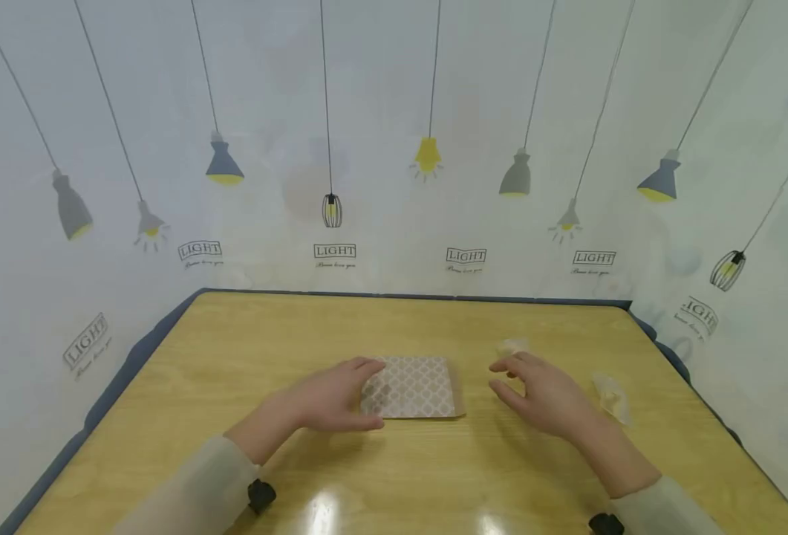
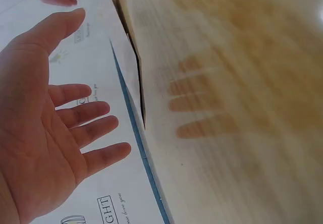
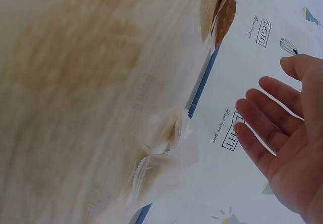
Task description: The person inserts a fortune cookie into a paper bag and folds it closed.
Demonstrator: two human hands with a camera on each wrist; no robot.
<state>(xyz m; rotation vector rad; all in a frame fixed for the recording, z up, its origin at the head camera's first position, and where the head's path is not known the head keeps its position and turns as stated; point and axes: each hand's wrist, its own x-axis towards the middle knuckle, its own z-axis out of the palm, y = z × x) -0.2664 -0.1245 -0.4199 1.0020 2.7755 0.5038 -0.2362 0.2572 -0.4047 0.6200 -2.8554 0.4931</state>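
A flat paper packet (image 1: 415, 386) with a white lattice pattern lies on the table, its brown flap along the right end. My left hand (image 1: 336, 397) is at the packet's left end, fingers and thumb spread apart; in the left wrist view the palm (image 2: 45, 128) holds nothing. To the right of the packet hovers my right hand (image 1: 547, 394), its fingers relaxed and slightly bent. The right wrist view shows that hand (image 3: 287, 138) holding nothing, with the packet's brown open end (image 3: 224, 19) beyond the fingertips.
One crumpled clear wrapper (image 1: 514, 345) lies behind my right hand, and another wrapper (image 1: 612, 399) to its right. The wooden table (image 1: 287, 327) has a blue edge strip (image 1: 126, 364) and meets walls (image 1: 380, 96) printed with hanging lamps.
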